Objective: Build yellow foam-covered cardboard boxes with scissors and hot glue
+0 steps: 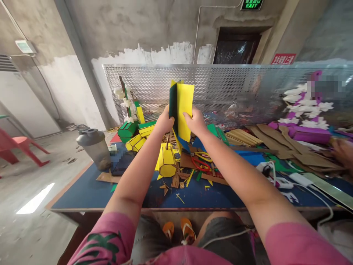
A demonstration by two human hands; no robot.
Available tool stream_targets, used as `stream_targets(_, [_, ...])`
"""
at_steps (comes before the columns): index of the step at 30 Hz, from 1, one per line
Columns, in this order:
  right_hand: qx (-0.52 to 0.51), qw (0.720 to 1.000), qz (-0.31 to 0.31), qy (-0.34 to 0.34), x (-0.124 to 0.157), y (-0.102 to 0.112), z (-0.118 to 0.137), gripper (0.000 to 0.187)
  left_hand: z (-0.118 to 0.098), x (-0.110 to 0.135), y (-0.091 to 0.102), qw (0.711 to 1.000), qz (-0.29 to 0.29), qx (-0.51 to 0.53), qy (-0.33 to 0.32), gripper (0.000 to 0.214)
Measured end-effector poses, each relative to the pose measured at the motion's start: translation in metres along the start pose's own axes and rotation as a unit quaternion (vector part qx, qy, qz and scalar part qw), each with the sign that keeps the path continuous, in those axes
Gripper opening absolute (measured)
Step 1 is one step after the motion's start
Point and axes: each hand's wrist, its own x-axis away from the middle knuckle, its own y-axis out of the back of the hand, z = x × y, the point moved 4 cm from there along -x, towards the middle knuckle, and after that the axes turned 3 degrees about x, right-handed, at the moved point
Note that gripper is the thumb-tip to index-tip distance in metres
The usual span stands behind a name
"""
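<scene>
Both my hands hold up a stack of paper sheets above the blue table (91,191). A yellow sheet (184,106) faces me, with a dark green sheet (173,105) against its left side. My left hand (164,121) grips the stack's left edge, fingers closed round it. My right hand (196,121) pinches the yellow sheet's lower right part. Below my hands, a yellow paper lantern shape (167,162) stands on the table among cardboard scraps.
Green and yellow paper boxes (135,134) lie at the back left, next to a grey shaker bottle (93,147). Red scissors (200,163) lie mid-table. Brown cardboard strips (289,143), purple boxes with white flowers (306,110) and white cables (300,180) are on the right. A perforated metal screen (234,92) backs the table.
</scene>
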Motion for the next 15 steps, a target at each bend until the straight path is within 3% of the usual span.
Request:
stream_targets(2, [0.025,0.998,0.012,0.053,0.015,-0.007,0.01,0.05,0.001,-0.005,0.003,0.995,-0.029,0.093,-0.012,0.066])
stream_targets(4, [0.03,0.992,0.063,0.101,0.032,-0.022,0.016,0.074,0.004,-0.007,0.004,0.984,-0.037,0.171,-0.019,0.045])
stream_targets(6, [0.022,0.991,0.077,0.108,0.047,-0.037,0.012,0.092,0.009,-0.006,0.005,0.977,-0.043,0.211,-0.002,0.033])
stream_targets(10, [0.004,0.993,0.078,0.088,0.065,-0.056,-0.018,0.095,0.019,0.001,0.006,0.948,-0.105,0.291,0.077,0.042])
stream_targets(12, [0.007,0.993,0.09,0.073,0.069,-0.058,-0.035,0.092,0.023,-0.001,0.004,0.936,-0.103,0.321,0.103,0.049])
stream_targets(13, [0.008,0.993,0.097,0.066,0.071,-0.058,-0.043,0.091,0.023,-0.003,0.001,0.938,-0.082,0.323,0.097,0.059])
stream_targets(15, [0.005,0.992,0.109,0.058,0.072,-0.055,-0.053,0.089,0.018,-0.008,0.001,0.959,-0.05,0.277,0.025,0.072])
